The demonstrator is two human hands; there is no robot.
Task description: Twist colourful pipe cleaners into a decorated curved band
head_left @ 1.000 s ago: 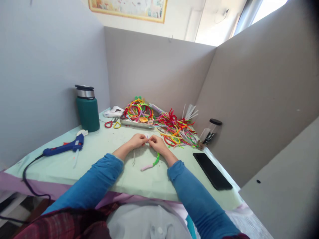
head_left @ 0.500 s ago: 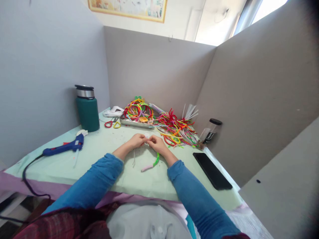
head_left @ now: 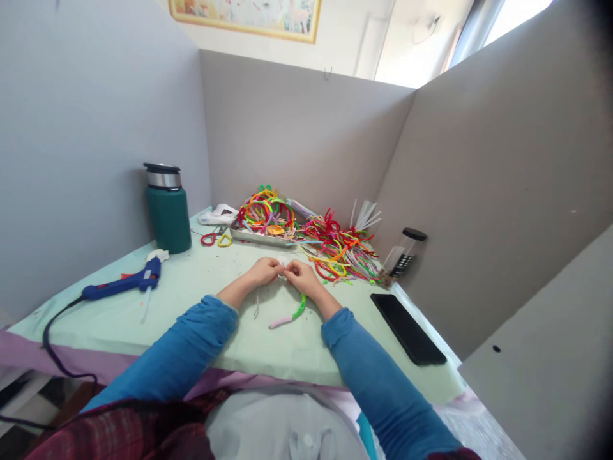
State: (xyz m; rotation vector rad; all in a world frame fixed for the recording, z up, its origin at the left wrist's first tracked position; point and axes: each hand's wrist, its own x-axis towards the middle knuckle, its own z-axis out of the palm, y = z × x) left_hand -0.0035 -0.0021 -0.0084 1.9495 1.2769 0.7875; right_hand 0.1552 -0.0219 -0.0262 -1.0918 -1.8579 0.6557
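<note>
1. The table carries everything; the pile of pipe cleaners lies beyond the hands.
2. The left hand and right hand are met at mid-table, both pinched shut on a small white piece.
3. A pink-green stem trails from under the right hand, its long axis slanting toward the person.

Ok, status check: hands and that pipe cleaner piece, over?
Left hand and right hand both pinching the pipe cleaner piece. Green-pink tail on table. Nothing blocking.

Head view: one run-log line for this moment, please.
left hand + right hand: pinching white piece | pipe cleaner: below hands | glue gun: left
</note>
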